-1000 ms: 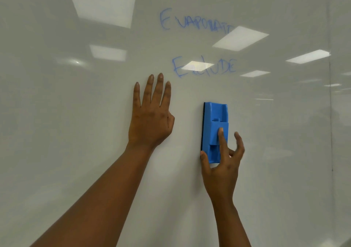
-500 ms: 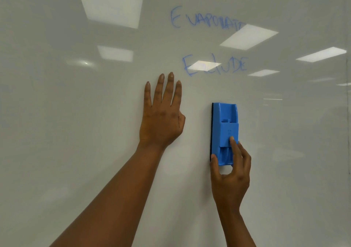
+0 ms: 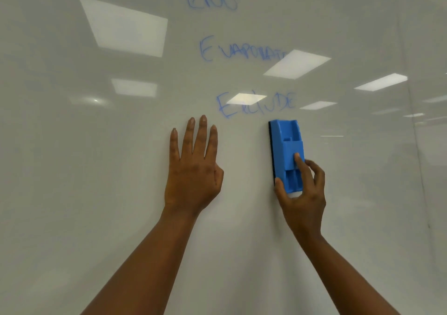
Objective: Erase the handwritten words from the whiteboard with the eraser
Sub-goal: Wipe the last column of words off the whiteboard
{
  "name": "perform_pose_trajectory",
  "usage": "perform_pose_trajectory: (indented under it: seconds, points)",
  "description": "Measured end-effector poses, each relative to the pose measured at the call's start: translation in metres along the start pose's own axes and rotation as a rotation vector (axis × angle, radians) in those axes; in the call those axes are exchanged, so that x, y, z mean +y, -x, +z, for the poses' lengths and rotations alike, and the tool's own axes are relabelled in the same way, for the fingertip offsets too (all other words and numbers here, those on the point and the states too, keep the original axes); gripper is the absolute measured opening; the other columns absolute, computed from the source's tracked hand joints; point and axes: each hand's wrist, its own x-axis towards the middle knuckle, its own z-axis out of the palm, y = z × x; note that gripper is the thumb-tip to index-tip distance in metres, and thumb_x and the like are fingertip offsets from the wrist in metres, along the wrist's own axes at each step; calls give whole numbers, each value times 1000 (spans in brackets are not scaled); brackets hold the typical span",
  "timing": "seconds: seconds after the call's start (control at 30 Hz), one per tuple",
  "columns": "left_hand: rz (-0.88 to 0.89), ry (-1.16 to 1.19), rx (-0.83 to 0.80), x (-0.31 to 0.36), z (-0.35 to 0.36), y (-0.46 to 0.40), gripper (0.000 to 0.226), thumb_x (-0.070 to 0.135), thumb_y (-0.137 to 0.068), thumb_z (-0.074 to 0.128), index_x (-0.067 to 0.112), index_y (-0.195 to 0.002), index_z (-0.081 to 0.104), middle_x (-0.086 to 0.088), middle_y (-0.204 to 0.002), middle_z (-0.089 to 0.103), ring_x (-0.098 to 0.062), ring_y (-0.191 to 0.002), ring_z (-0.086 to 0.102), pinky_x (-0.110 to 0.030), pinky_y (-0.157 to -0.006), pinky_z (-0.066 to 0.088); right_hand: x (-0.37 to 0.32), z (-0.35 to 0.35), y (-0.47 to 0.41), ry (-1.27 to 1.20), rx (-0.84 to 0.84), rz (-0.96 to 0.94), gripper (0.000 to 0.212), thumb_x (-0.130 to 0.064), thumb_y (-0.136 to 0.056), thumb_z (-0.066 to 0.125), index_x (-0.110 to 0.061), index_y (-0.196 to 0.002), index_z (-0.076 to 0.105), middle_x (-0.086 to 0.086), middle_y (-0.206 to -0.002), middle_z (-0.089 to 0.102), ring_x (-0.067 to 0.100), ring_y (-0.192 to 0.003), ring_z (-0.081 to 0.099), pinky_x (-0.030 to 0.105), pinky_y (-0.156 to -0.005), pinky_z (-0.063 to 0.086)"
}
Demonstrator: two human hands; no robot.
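Observation:
A glossy whiteboard [image 3: 72, 193] fills the view. Three faint blue handwritten words sit in its upper middle: a short top word [image 3: 211, 2], a longer middle word [image 3: 242, 52], and a bottom word [image 3: 256, 104] partly washed out by a light reflection. A blue plastic eraser [image 3: 286, 150] with a black felt edge stands upright against the board, just below the right end of the bottom word. My right hand [image 3: 303, 193] grips its lower end, thumb on the left side and index finger on its face. My left hand [image 3: 193, 167] lies flat on the board, fingers up, left of the eraser.
Reflections of ceiling light panels [image 3: 296, 64] glare across the board's upper half. A faint vertical seam [image 3: 416, 145] runs down the board at the right.
The view has tilted upward, bringing the top word into sight. My right hand has closed more firmly around the eraser's lower end. My left hand stays flat on the board.

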Motion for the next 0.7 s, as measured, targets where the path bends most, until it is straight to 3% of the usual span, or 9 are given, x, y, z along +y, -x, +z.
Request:
perform_pose_trajectory:
  seconds: [0.1,0.27,0.37,0.7]
  points:
    - [-4,12,10,0,0,0,61,19,-83,29,2,-140,39,-21,-148,33,-38,-137,29,-59,-110,24,1,3,-28,-3,28,25,63,-15,-78,72,-14,-134,45,13,-127,44,20,-110,50,26,-82,46]
    - [-8,21,4,0,-1,0,61,20,-83,27,2,-140,40,-21,-147,33,-39,-137,29,-59,-110,24,-7,14,-65,-37,106,118,61,-18,-81,69,-18,-135,43,8,-129,43,6,-103,43,23,-85,43]
    - [-4,21,11,0,0,-1,61,20,-83,27,1,-139,40,-22,-147,33,-39,-136,30,-60,-109,26,-17,21,-78,-52,123,138,60,-20,-81,68,-20,-136,43,6,-128,42,9,-102,47,23,-86,44]
    - [-9,23,2,1,2,1,61,21,-84,24,2,-141,37,-22,-149,31,-39,-138,27,-59,-110,24,-26,22,-67,-34,-63,-104,65,-18,-80,70,-17,-137,40,12,-130,42,25,-112,50,35,-87,49]
